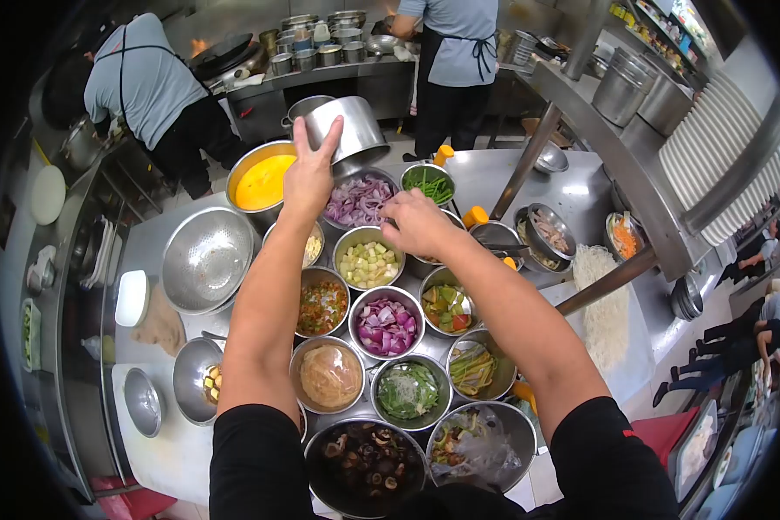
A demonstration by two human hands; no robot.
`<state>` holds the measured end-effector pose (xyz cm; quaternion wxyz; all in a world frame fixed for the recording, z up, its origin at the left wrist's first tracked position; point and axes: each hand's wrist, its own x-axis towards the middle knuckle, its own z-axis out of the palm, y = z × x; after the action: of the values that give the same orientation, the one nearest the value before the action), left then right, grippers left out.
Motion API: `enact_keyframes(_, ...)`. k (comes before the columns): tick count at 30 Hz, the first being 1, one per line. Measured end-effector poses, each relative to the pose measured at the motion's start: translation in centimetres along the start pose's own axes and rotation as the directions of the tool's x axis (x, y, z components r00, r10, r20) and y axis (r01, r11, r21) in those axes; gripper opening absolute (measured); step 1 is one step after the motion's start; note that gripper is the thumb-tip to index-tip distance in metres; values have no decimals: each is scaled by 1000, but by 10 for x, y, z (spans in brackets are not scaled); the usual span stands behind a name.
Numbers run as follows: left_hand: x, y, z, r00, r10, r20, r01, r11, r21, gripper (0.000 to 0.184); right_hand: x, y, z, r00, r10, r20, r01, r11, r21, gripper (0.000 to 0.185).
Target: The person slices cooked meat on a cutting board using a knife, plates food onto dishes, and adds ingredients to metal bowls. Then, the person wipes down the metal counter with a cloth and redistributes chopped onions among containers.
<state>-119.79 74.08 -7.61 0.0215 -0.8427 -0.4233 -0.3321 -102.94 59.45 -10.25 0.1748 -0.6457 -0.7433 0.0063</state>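
My left hand (pixel 310 173) is raised at the back of the table, gripping a tilted metal pot (pixel 355 130); two of its fingers point up along the pot's side. Below the pot sits a bowl of sliced red onion (pixel 360 201). My right hand (pixel 422 227) hovers at that bowl's right edge with its fingers curled down; whatever may be between the fingertips is hidden. Close by are a bowl of green cut vegetables (pixel 428 184), a bowl of pale green cubes (pixel 369 263) and a pot of yellow liquid (pixel 264 180).
Several more bowls fill the table towards me, including purple onion chunks (pixel 386 327) and dark mushrooms (pixel 368 468). A large perforated bowl (pixel 206 260) stands left. On the right, a slanted metal post (pixel 529 160) supports a shelf with stacked plates (pixel 719 147). Two people work at the back stoves.
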Motion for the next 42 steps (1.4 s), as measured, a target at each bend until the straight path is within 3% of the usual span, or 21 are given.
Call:
enact_keyframes(6,14,1,-14,992,-100,70,101,995,-12,89,-17,-6,-23,999,46,-18,-46,999,18,31)
enact_keyframes(9,18,-25,16,952,-132,-276,78,977,-199,85,-25,-10,-33,998,54,-40,-53,998,30,30)
enact_keyframes(10,23,-41,31,889,-88,-450,39,992,-117,80,-29,-12,-37,997,56,-48,-54,998,35,30)
enact_keyframes(11,18,-28,0,930,-285,-232,165,887,-431,79,-34,-14,-40,996,61,-64,-58,997,45,30)
enact_keyframes(13,4,-7,-61,852,-416,318,482,386,-787,76,-39,-18,-49,994,59,-94,-52,996,72,29)
enact_keyframes(17,-15,-13,-86,867,-346,359,461,282,-841,73,-46,-30,-66,980,47,-194,-34,997,74,24)
enact_keyframes(19,-25,-7,-101,842,-386,378,502,299,-812,72,-44,-47,-78,943,-46,-329,70,996,62,19)
enact_keyframes(20,-32,0,-111,863,-351,363,477,328,-816,58,-40,-59,-83,917,-107,-385,136,990,48,18)
enact_keyframes(21,-35,3,-116,831,-352,431,541,332,-773,55,-35,-67,-88,882,-168,-440,201,979,30,18)
enact_keyframes(22,-42,10,-122,829,-352,435,548,354,-758,55,-24,-77,-89,850,-261,-458,307,951,27,25)
enact_keyframes(25,-60,27,-122,855,-327,404,503,326,-801,55,17,-101,-80,867,-174,-466,227,972,60,36)
enact_keyframes(26,-64,32,-124,853,-302,425,507,290,-812,58,36,-105,-70,882,-45,-470,109,988,110,41)
enact_keyframes(29,-69,50,-131,855,-232,465,513,245,-822,65,71,-109,-60,882,103,-460,-60,992,107,40)
enact_keyframes(30,-62,48,-132,874,-236,424,484,353,-801,67,78,-99,-50,900,-81,-429,134,986,95,36)
enact_keyframes(31,-51,38,-132,892,-235,386,452,459,-765,69,85,-88,-39,911,-308,-275,346,933,98,27)
enact_keyframes(33,-35,11,-115,950,-207,236,309,741,-596,72,103,-76,-42,966,-160,202,172,984,-40,21)
enact_keyframes(35,-30,25,-138,900,-301,317,436,595,-675,76,89,-82,-66,974,-194,-114,144,927,-347,29)
enact_keyframes(37,-20,12,-93,964,-203,171,265,707,-655,79,101,-77,-57,959,-71,-275,-10,959,-283,42)
enact_keyframes(39,-20,11,-62,996,-90,22,86,819,-567,81,131,-41,-23,974,34,-223,-102,948,-301,53)
enact_keyframes(41,-26,22,-57,986,-163,-28,125,844,-521,81,142,-25,4,968,69,-243,-93,991,-91,49)
enact_keyframes(42,-25,25,-58,982,-187,-12,153,836,-527,80,143,-30,11,991,30,-130,-38,998,-54,51)
